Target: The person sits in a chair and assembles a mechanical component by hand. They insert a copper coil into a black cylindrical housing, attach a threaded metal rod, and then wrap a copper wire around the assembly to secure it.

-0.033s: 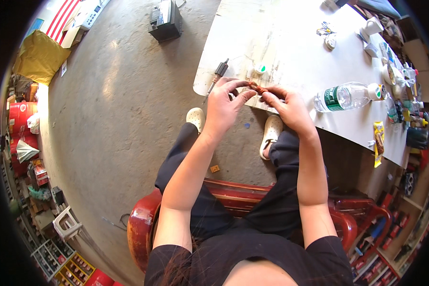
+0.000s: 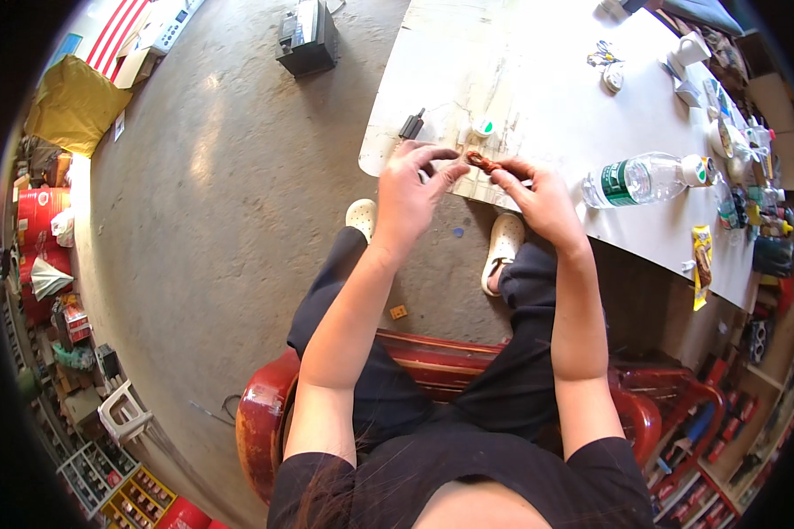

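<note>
Reddish-brown twisted cord is hanging between two bare hands in the head view, appearing just above the near edge of a white table. The right hand is gripping its right end between thumb and fingers, probably to steady the piece while leaving the looped left end exposed. The left hand is facing that loop, with thumb and forefinger drawn close together and the other fingers curling; whether they are pinching a thin strand, I cannot tell. Both forearms are reaching forward over the knees, seemingly so that the small piece is sitting centrally where both hands can meet.

Beyond the left hand, a dark ribbed cylinder is lying on the table, near a small white lid. A clear bottle is lying well right of the right hand, apparently leaving the fingers room.
</note>
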`<move>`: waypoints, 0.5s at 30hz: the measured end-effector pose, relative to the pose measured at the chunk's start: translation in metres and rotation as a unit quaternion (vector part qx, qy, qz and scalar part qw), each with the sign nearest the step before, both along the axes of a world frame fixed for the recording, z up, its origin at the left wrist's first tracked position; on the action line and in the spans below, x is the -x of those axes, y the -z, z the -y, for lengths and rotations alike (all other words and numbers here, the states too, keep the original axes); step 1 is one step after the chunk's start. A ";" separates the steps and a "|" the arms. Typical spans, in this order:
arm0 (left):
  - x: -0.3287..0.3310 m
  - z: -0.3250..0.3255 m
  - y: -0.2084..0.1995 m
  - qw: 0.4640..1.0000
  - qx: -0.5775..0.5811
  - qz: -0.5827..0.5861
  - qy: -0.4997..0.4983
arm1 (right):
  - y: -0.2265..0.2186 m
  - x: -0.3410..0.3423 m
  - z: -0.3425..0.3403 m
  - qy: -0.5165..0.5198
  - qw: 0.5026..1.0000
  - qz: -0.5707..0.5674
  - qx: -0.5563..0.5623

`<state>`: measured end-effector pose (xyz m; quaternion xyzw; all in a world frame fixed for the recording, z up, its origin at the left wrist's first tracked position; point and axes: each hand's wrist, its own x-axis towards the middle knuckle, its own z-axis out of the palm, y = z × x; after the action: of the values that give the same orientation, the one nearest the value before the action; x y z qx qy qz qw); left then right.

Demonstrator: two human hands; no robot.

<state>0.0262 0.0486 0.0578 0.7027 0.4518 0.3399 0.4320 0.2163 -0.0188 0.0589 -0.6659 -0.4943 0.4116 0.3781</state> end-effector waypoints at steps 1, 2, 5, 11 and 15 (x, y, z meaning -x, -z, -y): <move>0.003 -0.004 0.001 0.999 -0.028 -0.035 -0.025 | -0.001 -0.004 0.000 0.029 0.998 0.041 0.029; 0.007 -0.009 0.002 0.995 -0.056 -0.070 -0.049 | -0.003 -0.006 0.001 0.022 0.995 0.097 0.012; 0.017 -0.021 0.017 0.960 -0.175 -0.194 -0.098 | -0.006 -0.006 -0.001 0.000 0.977 0.213 -0.028; 0.016 -0.029 0.035 0.955 -0.107 -0.257 -0.103 | -0.001 -0.004 -0.003 -0.009 0.944 0.329 -0.004; 0.023 -0.039 0.041 0.991 0.062 -0.089 -0.078 | -0.011 0.004 -0.011 0.038 0.939 0.330 -0.090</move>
<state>0.0034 0.0875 0.0169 0.6648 0.5622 0.2800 0.4044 0.2119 -0.0082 0.0701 -0.7459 -0.6004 0.1072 0.2677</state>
